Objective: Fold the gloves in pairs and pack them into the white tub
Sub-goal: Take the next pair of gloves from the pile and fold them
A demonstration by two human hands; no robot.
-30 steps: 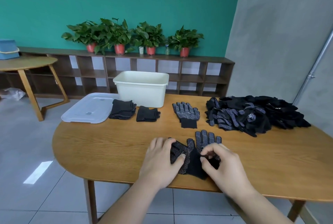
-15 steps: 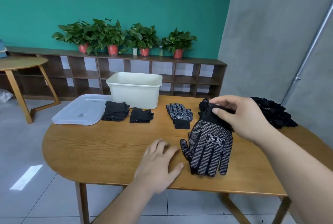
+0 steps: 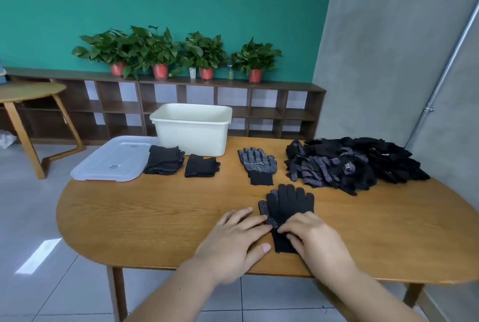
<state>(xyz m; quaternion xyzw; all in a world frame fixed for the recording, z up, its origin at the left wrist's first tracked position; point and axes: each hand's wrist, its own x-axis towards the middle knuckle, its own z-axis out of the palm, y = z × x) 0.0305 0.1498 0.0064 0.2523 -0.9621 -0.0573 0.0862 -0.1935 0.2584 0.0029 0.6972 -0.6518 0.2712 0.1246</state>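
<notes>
A black glove (image 3: 289, 204) lies flat near the table's front edge, fingers pointing away, on top of a dotted glove whose edge shows at its left. My left hand (image 3: 233, 241) lies flat on the table, its fingertips touching the gloves' left edge. My right hand (image 3: 315, 240) rests on the cuff end with bent fingers pressing down. The white tub (image 3: 191, 135) stands at the back of the table. Two folded pairs (image 3: 163, 159) (image 3: 201, 166) lie in front of it. Another dotted pair (image 3: 258, 163) lies flat, and a pile of loose gloves (image 3: 355, 163) sits at the right.
The tub's clear lid (image 3: 111, 158) lies at the table's back left. The wooden table (image 3: 145, 213) is oval with a curved front edge. Behind it stands a low shelf with potted plants (image 3: 160, 52); a smaller table (image 3: 28, 91) is at the far left.
My right hand, which held a dotted glove up by its cuff, has laid it back-side up on the other glove. Both hands now rest at the stacked gloves.
</notes>
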